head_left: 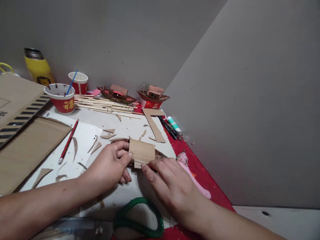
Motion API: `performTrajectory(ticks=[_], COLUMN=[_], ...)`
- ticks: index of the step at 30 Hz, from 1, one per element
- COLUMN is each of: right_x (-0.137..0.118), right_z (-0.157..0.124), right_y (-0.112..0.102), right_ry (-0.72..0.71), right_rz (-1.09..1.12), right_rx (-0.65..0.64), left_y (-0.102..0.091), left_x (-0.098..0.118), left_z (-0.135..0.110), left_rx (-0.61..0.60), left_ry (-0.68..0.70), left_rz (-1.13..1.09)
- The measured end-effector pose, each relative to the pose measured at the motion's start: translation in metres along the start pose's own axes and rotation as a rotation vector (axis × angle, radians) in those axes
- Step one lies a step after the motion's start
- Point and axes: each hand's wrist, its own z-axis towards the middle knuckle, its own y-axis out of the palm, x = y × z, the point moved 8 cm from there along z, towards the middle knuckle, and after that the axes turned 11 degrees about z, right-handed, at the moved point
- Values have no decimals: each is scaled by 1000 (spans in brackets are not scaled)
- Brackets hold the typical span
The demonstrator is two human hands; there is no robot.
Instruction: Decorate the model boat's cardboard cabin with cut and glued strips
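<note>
"how are the hands?"
"the left hand (112, 163) pinches the curved cardboard (142, 150) between both hands; the right hand (172, 181) has fingertips at its near edge, pinching or pressing, one cannot tell; a brown hull (160, 154) shows behind"
"and the knack?"
"light, even pressure should spare the curve; scissors (100, 228) lie nearer than the hands"

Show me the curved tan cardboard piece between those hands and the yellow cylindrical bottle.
Curved tan cardboard piece (142, 149): head view, on its broad upper face.
Yellow cylindrical bottle (39, 68): head view, its side.
</note>
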Motion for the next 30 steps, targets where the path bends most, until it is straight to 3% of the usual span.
performTrajectory(ticks=[25,30], right_x=[1,8], right_z=[0,-4], right_y=[7,9], right_ry=[36,121], right_rz=[-12,19], right_rx=[-46,-46], left_y=[-1,0], left_x=[4,1], left_z=[-1,0], left_rx=[14,11], left_ry=[35,23], left_rz=[-3,-2])
